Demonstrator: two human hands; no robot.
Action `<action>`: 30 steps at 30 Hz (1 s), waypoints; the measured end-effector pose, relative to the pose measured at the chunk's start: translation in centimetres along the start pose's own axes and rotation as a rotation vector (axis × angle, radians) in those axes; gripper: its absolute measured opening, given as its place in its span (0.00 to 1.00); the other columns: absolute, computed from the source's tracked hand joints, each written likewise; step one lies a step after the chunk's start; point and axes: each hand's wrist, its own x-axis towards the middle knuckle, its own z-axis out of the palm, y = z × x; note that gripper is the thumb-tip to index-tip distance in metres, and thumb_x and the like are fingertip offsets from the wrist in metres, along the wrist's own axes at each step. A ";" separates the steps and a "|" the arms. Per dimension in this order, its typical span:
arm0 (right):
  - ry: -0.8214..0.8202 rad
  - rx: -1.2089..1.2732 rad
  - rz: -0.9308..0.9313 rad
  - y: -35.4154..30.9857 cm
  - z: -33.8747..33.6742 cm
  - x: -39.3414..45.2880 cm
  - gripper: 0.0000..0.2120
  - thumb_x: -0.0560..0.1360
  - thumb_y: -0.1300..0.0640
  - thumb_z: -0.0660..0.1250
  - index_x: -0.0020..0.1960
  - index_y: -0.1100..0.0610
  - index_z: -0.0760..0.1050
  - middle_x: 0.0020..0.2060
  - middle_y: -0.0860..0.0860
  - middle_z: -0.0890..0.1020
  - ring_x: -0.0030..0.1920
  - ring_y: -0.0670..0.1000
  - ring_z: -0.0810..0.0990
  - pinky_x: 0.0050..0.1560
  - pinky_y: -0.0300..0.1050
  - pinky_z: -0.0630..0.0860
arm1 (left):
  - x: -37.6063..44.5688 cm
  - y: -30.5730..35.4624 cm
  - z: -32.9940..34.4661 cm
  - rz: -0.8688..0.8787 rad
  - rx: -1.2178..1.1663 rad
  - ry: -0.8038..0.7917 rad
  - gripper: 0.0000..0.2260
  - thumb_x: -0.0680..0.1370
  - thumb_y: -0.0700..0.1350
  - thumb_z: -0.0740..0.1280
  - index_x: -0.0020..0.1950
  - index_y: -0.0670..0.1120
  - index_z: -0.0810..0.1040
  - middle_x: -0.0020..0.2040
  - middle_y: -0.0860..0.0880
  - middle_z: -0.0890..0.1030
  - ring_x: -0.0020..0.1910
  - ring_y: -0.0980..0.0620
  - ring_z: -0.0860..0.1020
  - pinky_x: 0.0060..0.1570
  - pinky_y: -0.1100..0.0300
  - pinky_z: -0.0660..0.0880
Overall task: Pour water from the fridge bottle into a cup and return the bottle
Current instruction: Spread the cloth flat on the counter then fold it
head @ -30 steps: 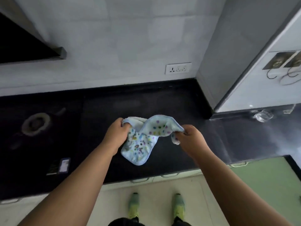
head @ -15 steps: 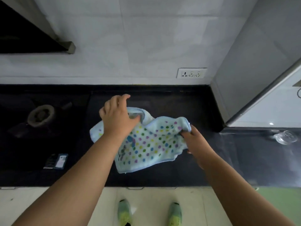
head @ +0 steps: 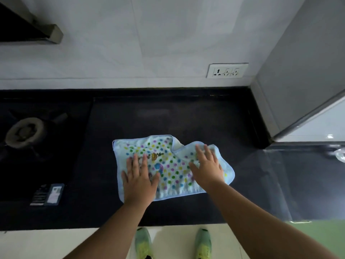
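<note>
A light blue cloth with coloured dots (head: 169,161) lies spread on the black countertop (head: 168,116). My left hand (head: 139,178) presses flat on its left part with straight fingers. My right hand (head: 207,165) lies flat on its right part, fingers spread. A clear glass cup (head: 339,154) shows at the far right edge, on the lower dark counter. No bottle is in view. The grey fridge side (head: 298,71) rises at the right.
A gas stove burner (head: 24,132) sits at the left, with a small dark packet (head: 47,194) in front of it. A wall socket (head: 226,70) is on the tiled wall. The chimney hood corner (head: 46,32) hangs at the top left.
The cloth, held up bunched in both hands a second ago, now lies spread on the counter. Both hands have let go of it and rest flat on top.
</note>
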 end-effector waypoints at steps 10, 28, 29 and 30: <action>0.403 0.334 0.362 2.9 -4.0 3.0 0.16 0.78 0.45 0.66 0.63 0.46 0.71 0.68 0.52 0.75 0.68 0.60 0.72 0.68 0.61 0.67 | -0.3 -5.1 -1.0 0.037 0.065 0.057 0.38 0.78 0.70 0.39 0.86 0.55 0.44 0.86 0.48 0.43 0.84 0.45 0.38 0.82 0.41 0.41; 0.102 -0.315 -0.140 -1.6 3.8 4.9 0.39 0.75 0.21 0.36 0.79 0.34 0.27 0.81 0.44 0.30 0.79 0.54 0.23 0.77 0.68 0.31 | 5.5 1.7 1.7 0.128 0.214 0.102 0.34 0.80 0.73 0.43 0.84 0.61 0.44 0.86 0.51 0.45 0.84 0.39 0.41 0.76 0.26 0.44; 0.109 -0.309 -0.145 -2.0 3.4 6.2 0.39 0.75 0.21 0.37 0.79 0.34 0.28 0.81 0.44 0.31 0.79 0.54 0.24 0.77 0.68 0.31 | 6.6 2.0 1.3 0.120 0.210 0.100 0.35 0.80 0.73 0.41 0.84 0.62 0.42 0.86 0.51 0.43 0.84 0.39 0.39 0.76 0.26 0.43; 0.117 -0.303 -0.152 -2.4 3.0 7.5 0.39 0.75 0.21 0.37 0.79 0.34 0.28 0.82 0.43 0.32 0.79 0.54 0.25 0.77 0.67 0.32 | 7.8 2.3 0.9 0.110 0.203 0.087 0.34 0.80 0.73 0.40 0.84 0.62 0.39 0.86 0.52 0.40 0.84 0.40 0.36 0.75 0.26 0.41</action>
